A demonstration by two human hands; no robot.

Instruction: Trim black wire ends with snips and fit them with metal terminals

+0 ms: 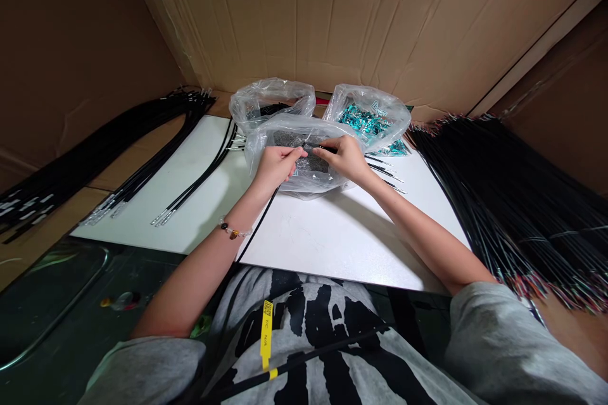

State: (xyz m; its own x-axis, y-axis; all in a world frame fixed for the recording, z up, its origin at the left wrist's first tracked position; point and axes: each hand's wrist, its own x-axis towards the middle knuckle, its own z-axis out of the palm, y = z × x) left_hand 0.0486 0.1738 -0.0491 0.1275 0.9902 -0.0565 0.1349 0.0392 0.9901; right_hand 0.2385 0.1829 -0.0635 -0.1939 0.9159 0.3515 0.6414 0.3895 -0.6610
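My left hand (277, 164) pinches the tip of a thin black cable (256, 228) that runs back across the white board toward my body. Facing it, my right hand (344, 157) pinches a small dark part against that cable tip. Both hands meet above a clear plastic bag (266, 137) filled with small dark parts, which lies on the white board (332, 234).
Behind stand a clear bag of dark parts (270, 96) and a clear bag of teal parts (373, 115). Black cables lie fanned at left (142, 168), a large bundle (513, 202) at right. Cardboard walls (332, 12) surround the board. A few cables (387, 174) lie beside my right hand.
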